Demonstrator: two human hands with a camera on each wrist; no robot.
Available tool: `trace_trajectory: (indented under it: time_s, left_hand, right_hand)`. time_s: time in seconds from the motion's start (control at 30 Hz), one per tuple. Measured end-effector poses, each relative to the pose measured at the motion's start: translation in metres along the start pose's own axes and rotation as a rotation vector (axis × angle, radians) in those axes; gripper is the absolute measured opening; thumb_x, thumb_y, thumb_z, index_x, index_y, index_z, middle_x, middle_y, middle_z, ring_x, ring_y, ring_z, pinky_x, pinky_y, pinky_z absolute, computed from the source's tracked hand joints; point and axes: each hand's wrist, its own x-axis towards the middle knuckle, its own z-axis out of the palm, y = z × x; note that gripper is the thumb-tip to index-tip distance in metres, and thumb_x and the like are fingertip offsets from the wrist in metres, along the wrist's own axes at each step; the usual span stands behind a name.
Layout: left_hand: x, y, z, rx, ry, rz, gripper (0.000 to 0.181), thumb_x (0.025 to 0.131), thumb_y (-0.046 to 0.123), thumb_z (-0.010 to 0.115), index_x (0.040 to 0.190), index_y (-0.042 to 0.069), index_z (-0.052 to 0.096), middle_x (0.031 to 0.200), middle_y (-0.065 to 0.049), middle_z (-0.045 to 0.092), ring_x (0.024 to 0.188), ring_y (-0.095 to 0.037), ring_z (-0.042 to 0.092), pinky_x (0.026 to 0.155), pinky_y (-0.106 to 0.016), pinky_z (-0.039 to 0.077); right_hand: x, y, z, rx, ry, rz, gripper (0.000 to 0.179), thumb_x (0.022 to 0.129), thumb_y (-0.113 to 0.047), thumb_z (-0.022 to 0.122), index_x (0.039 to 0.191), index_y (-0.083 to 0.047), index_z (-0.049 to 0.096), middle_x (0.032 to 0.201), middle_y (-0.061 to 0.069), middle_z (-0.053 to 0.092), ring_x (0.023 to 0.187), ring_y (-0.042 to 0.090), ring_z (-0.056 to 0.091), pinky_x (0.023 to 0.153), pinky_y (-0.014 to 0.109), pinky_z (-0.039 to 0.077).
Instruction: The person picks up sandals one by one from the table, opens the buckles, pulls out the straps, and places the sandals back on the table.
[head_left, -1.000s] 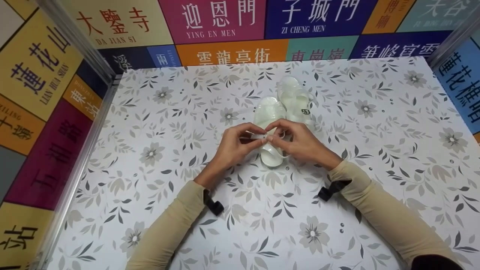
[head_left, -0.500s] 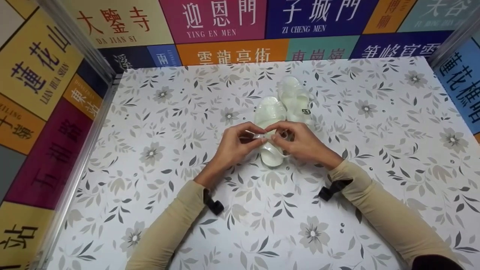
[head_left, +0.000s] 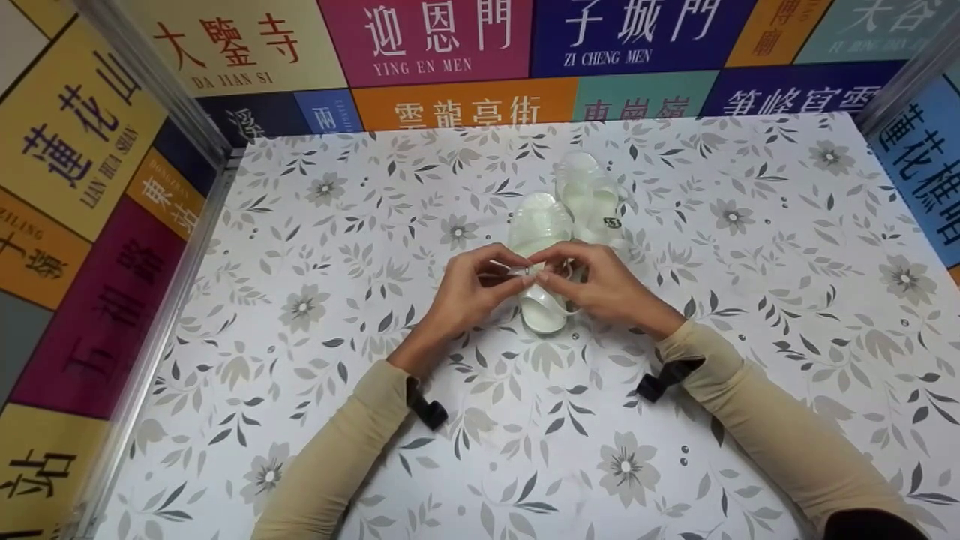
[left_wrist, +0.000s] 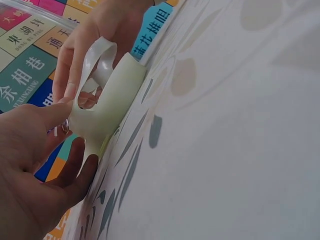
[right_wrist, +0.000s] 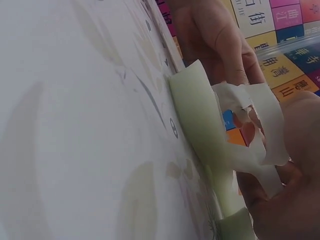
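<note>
A pale, pearly sandal [head_left: 538, 217] lies on the table with its toe pointing away, between both hands. Over its middle, my left hand [head_left: 476, 285] pinches the ankle strap [head_left: 514, 271] between thumb and index finger, from the left. From the right, my right hand [head_left: 592, 281] pinches the strap too, its fingertips meeting the left ones. A small shiny metal buckle [left_wrist: 65, 125] shows at the left fingertips in the left wrist view; fingers partly hide it. In the right wrist view the strap [right_wrist: 270, 120] arches above the sandal's heel [right_wrist: 195, 100].
A second matching sandal [head_left: 581, 180], with a dark buckle-like patch on its side, lies just behind and right of the first. The table [head_left: 337, 225] has a leaf-and-flower cover. Panels with coloured lettering [head_left: 442, 45] stand behind and at both sides.
Both hands stay over the sandal. Their fingertips shift slightly at the strap, and the right fingers draw a little apart from the left and come back. The sandals stay put.
</note>
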Motion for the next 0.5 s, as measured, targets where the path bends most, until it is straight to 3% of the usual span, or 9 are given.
trace_trajectory:
  time_s: [0.27,0.5]
  left_hand:
    - [0.0001,0.0001,-0.0007,0.006,-0.004,0.008,0.017,0.095,0.023,0.087,0.109,0.016,0.080,0.110,0.003,0.081,0.096,-0.014,0.079,0.091,-0.032,0.065]
    - [-0.0001,-0.0012,-0.0013,-0.007,-0.005,0.001,0.017,0.095,0.023,0.087,0.110,0.017,0.080,0.110,0.003,0.081,0.096,-0.014,0.079,0.090,-0.032,0.065]
  right_hand:
    - [0.0007,0.0019,0.0006,0.009,0.016,-0.049,0.023,0.106,-0.021,0.071,0.126,-0.029,0.079,0.117,-0.006,0.077,0.096,0.018,0.066,0.082,0.025,0.054]
    - [0.0012,0.0031,0.0024,0.006,0.036,-0.071,0.028,0.106,-0.012,0.066,0.126,-0.028,0.079,0.117,-0.004,0.076,0.102,0.016,0.065,0.088,0.024,0.052]
